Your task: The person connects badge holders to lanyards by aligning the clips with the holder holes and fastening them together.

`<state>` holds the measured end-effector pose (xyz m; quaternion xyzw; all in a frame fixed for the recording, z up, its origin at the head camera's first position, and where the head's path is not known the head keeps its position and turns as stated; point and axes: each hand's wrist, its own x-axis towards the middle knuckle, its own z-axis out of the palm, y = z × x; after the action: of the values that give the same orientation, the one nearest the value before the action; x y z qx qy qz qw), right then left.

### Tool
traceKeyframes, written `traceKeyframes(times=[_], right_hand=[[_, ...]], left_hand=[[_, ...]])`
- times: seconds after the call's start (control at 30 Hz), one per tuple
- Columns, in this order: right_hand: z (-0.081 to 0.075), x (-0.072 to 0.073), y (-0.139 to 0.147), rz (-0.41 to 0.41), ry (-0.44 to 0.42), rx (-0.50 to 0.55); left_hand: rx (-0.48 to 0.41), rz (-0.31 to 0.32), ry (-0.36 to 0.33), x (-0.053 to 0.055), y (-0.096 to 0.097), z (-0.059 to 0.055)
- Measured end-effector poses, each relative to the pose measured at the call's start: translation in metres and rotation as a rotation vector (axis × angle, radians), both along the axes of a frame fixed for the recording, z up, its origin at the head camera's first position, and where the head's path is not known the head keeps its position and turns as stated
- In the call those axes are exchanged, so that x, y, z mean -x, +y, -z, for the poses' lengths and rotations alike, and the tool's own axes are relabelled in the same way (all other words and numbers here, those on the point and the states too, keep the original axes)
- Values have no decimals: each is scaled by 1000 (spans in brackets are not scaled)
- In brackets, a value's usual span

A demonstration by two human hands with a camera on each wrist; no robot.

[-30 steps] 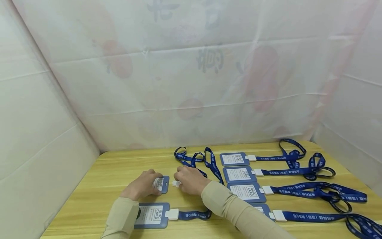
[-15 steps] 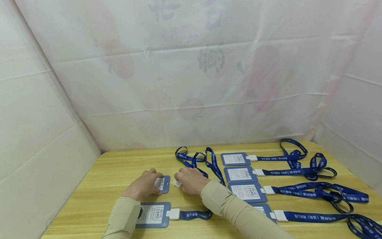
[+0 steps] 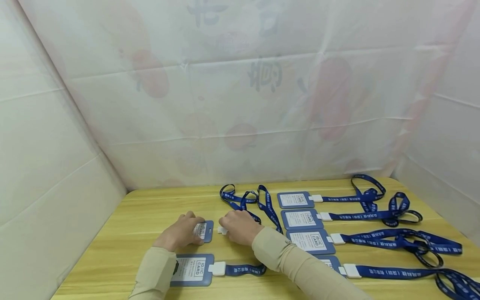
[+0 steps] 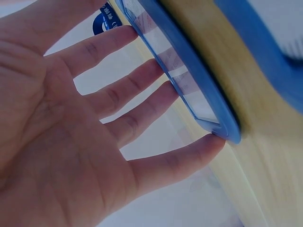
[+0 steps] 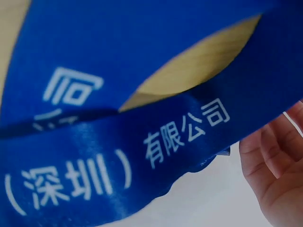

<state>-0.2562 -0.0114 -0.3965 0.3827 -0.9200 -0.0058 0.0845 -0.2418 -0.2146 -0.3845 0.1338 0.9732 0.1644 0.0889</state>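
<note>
My left hand [image 3: 179, 232] spans a blue ID badge holder [image 3: 205, 231], thumb at its near edge and fingers at its far edge. In the left wrist view, fingertips meet the rim of that holder [image 4: 222, 111]; the thumb's contact is out of sight there. A small gap to the right, my right hand [image 3: 241, 227] pinches the white clip [image 3: 223, 230] of a dark blue lanyard [image 3: 267, 206]. The clip's end points toward the slot in the holder. Lanyard strap [image 5: 66, 161] with white lettering fills most of the right wrist view, hiding the clip.
Nearer me lies another badge holder [image 3: 193, 271] with its clip [image 3: 217, 268] and strap attached. On the right, several badge holders [image 3: 303, 218] with lanyards [image 3: 375, 214] lie in a column on the wooden table [image 3: 150, 204]. White sheeting [image 3: 210, 158] stands behind.
The head view has shifted very slightly. Both hands, the badge holder and the lanyard clip keep their places.
</note>
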Motion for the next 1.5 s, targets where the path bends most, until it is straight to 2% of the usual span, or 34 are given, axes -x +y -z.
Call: traceKeyframes(times=[0.7, 1.03, 1.3, 1.5], right_hand=[[3, 0, 1, -21, 42, -5], [-1, 1, 1, -19, 32, -19], [-3, 2, 1, -32, 57, -15], [-3, 2, 0, -25, 27, -2]], left_hand=[[-4, 22, 7, -1, -1, 0], [-2, 27, 12, 0, -2, 0], [-4, 30, 20, 1, -2, 0], [-18, 28, 18, 1, -1, 0]])
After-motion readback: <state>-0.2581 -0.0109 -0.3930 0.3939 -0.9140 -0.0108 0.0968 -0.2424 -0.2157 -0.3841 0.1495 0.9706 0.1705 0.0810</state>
